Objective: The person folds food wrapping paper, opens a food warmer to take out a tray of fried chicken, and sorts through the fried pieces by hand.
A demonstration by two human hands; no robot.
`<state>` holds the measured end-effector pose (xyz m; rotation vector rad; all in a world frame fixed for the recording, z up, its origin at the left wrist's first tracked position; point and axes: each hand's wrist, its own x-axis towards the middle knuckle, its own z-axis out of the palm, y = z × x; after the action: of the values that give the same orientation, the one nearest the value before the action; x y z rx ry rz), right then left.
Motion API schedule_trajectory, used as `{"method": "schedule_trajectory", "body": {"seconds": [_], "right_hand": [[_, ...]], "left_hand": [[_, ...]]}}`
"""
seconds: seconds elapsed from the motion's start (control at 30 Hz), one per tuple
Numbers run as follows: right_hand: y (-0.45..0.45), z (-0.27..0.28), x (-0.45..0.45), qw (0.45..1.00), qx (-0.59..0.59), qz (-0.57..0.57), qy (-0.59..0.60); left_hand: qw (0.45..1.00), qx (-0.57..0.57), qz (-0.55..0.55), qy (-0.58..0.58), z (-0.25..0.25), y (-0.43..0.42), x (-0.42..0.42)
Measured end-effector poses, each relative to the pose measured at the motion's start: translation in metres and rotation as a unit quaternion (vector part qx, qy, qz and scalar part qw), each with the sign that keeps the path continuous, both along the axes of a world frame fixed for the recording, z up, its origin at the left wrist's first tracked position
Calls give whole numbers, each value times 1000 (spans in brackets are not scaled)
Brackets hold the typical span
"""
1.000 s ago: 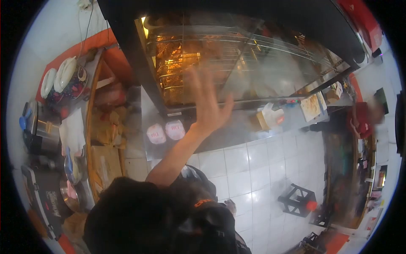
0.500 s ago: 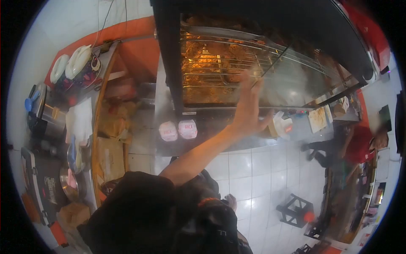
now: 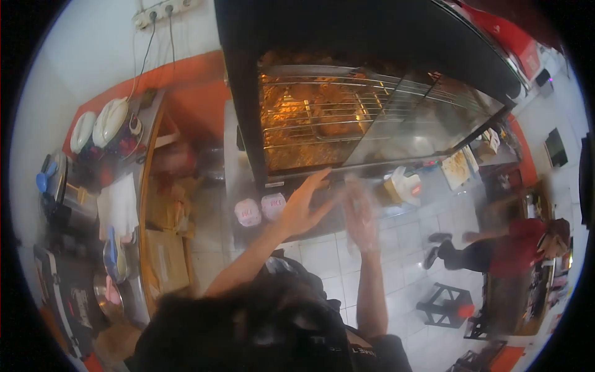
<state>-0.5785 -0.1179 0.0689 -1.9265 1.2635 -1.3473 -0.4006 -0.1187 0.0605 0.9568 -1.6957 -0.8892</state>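
Note:
My left hand [image 3: 307, 204] is open, its fingers stretched out just below the front edge of a heated display cabinet [image 3: 248, 18]. Beside it, my right hand [image 3: 361, 214] is raised with its fingers up. It is blurred and looks wrapped in thin clear plastic, perhaps a glove. I see nothing held in either hand. Behind the cabinet's glass panel [image 3: 396, 133], browned food [image 3: 291, 105] lies around wire racks under warm light. The cabinet stays partly uncovered on the left. Two round wrapped packets marked RICE, one of them the right packet [image 3: 273, 206], sit on the metal counter left of my hands.
A box with white paper [image 3: 404, 186] and a stained board [image 3: 456, 169] lie along the counter to the right. A person in a red shirt [image 3: 517, 248] is at the far right, near a black stool [image 3: 443, 305]. Pots and a white cloth [image 3: 118, 208] crowd the left shelf.
My left hand has come down from the cabinet glass, and the glass edge now sits further left. My right hand has risen beside it. The person in red has shifted slightly.

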Motion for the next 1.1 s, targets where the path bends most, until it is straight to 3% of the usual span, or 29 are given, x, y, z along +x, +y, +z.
{"method": "schedule_trajectory", "body": {"seconds": [0.07, 0.13, 0.2, 0.27, 0.33, 0.43, 0.5, 0.53, 0.67, 0.73, 0.77, 0.83, 0.87, 0.9, 0.93, 0.97, 1.03, 1.1], "right_hand": [[-26, 67, 22, 972, -142, -1, 189], [-57, 89, 33, 955, -202, -17, 218], [-87, 92, 26, 956, -191, -56, 218], [-110, 86, 14, 955, -184, -91, 215], [-120, 77, 1, 955, -227, -86, 170], [-110, 89, -5, 969, -103, -159, 158], [-117, 92, -19, 937, -283, -166, 119], [-121, 87, -24, 937, -287, -164, 116], [-106, 105, 9, 976, -120, -46, -174], [-90, 132, 35, 963, -250, -104, 12], [-84, 148, 45, 968, -218, -119, 22], [-94, 168, 53, 925, -325, -148, 132], [-98, 162, 53, 935, -266, -138, 189], [-115, 155, 48, 875, -373, -132, 279], [-119, 147, 45, 853, -390, -81, 336], [-103, 170, 48, 830, -336, -81, 439], [-127, 179, 73, 911, -109, -140, 373], [-135, 170, 79, 908, -128, -161, 364]], "left_hand": [[998, 64, 7, 21, -24, 28, 10], [998, 64, 2, 14, -46, 46, 20], [985, 155, 27, 73, -64, 66, 35], [986, 151, 46, 49, -79, 83, 57], [986, 150, 72, 26, -89, 95, 80], [970, 185, 145, 63, -98, 111, 108], [961, 157, 209, 89, -103, 115, 124], [961, 153, 213, 89, -104, 118, 132], [943, 160, 277, 95, -95, 121, 147], [938, 175, 278, 110, -91, 119, 148], [935, 181, 284, 110, -91, 116, 146], [939, 191, 268, 102, -87, 113, 143], [940, 182, 274, 91, -81, 112, 139], [945, 173, 265, 80, -78, 106, 131], [958, 179, 216, 68, -80, 104, 124], [957, 172, 211, 99, -85, 104, 123], [959, 158, 198, 124, -109, 100, 133], [959, 156, 202, 127, -128, 98, 137]]}}
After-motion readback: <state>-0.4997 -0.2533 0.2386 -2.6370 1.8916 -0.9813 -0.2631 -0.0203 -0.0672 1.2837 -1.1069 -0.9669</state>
